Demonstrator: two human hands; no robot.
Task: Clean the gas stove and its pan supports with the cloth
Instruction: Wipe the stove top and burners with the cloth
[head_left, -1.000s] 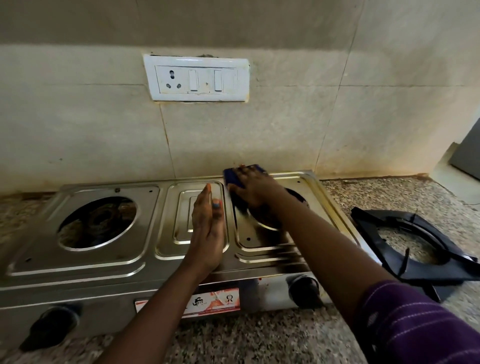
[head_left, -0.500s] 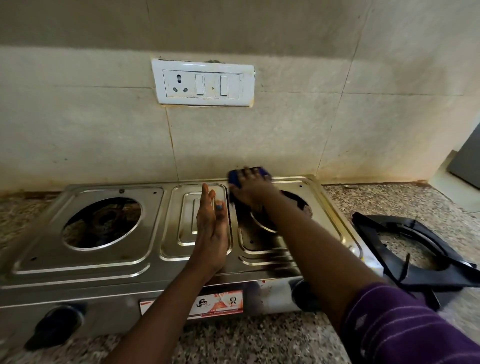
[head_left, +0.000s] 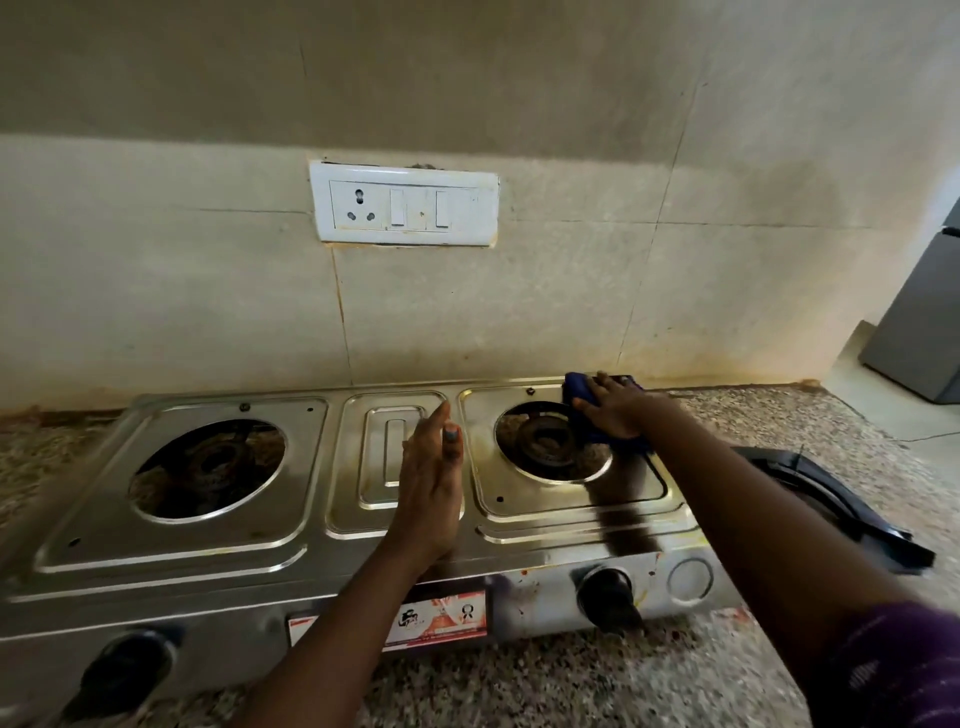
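A steel two-burner gas stove (head_left: 218, 551) stands on the granite counter with both burners bare. My right hand (head_left: 615, 410) presses a blue cloth (head_left: 576, 387) flat on the stove's back right corner, just right of the right burner (head_left: 545, 441). My left hand (head_left: 434, 483) rests edge-down with straight fingers on the stove's middle panel, holding nothing. A black pan support (head_left: 831, 493) lies on the counter to the right of the stove, partly hidden by my right arm.
The left burner (head_left: 208, 467) sits open in its round cutout. Two black knobs (head_left: 608, 592) stick out of the stove's front. A white socket and switch plate (head_left: 405, 210) is on the tiled wall. A grey appliance (head_left: 919, 332) stands at the far right.
My right hand has slid the cloth from the left back edge of the right burner panel to its back right corner. The left hand stays on the middle panel.
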